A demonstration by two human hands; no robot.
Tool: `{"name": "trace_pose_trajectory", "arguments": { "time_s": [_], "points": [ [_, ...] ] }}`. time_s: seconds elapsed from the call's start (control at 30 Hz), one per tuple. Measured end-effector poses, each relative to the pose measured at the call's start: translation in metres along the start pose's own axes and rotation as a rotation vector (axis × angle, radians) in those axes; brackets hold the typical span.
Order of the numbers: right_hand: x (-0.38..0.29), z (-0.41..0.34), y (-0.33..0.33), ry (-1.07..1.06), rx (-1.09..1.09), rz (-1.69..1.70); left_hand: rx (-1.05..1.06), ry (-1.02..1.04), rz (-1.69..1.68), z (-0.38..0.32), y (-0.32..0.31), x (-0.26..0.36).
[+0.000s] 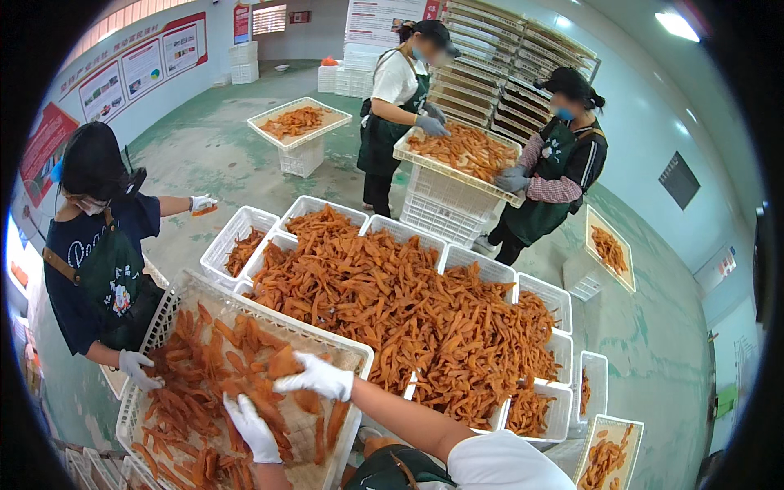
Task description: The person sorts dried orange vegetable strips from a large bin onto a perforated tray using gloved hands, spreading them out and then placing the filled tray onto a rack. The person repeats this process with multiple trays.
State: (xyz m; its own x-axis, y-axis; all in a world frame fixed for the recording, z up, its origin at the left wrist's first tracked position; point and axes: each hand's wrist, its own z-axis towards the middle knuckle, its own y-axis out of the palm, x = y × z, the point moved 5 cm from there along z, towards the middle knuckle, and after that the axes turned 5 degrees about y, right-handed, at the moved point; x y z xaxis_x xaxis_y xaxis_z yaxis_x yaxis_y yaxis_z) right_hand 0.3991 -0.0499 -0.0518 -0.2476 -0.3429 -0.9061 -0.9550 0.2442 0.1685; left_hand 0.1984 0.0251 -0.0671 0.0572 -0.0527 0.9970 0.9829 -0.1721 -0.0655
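Observation:
A white mesh-lined tray lies before me, strewn with orange strips that look like dried sweet potato. My right hand, in a white glove, reaches across the tray with a broad orange piece between thumb and fingers. Lower and to the left, my left hand, also gloved in white, is over the strips with its fingers extended and apart. Some strips between my hands are blurred. Beyond the tray, a large heap of orange strips covers several white plastic crates.
At the left, a co-worker's gloved hand rests at the tray's edge; their other hand holds a piece. Two co-workers handle strips on a raised tray. More trays stand on crates around the floor. Stacked racks line the back.

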Motion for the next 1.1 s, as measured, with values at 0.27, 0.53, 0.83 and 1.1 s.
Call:
{"name": "trace_pose_trajectory", "arguments": {
  "time_s": [0.27,0.53,0.83,1.1],
  "points": [
    [-0.014,-0.013,0.054,-0.071,-0.089,-0.173,-0.167,0.039,-0.121,-0.014,0.006,0.037],
    [-0.009,-0.031,-0.012,-0.203,0.195,0.412,-0.06,0.271,-0.207,-0.016,-0.095,0.061],
    [-0.064,-0.04,0.029,-0.185,-0.242,0.929,0.224,-0.037,0.276,0.018,-0.181,0.03],
    [-0.057,-0.041,0.031,-0.073,-0.245,0.918,0.355,0.322,0.248,-0.007,-0.162,0.073]
  ]
}}
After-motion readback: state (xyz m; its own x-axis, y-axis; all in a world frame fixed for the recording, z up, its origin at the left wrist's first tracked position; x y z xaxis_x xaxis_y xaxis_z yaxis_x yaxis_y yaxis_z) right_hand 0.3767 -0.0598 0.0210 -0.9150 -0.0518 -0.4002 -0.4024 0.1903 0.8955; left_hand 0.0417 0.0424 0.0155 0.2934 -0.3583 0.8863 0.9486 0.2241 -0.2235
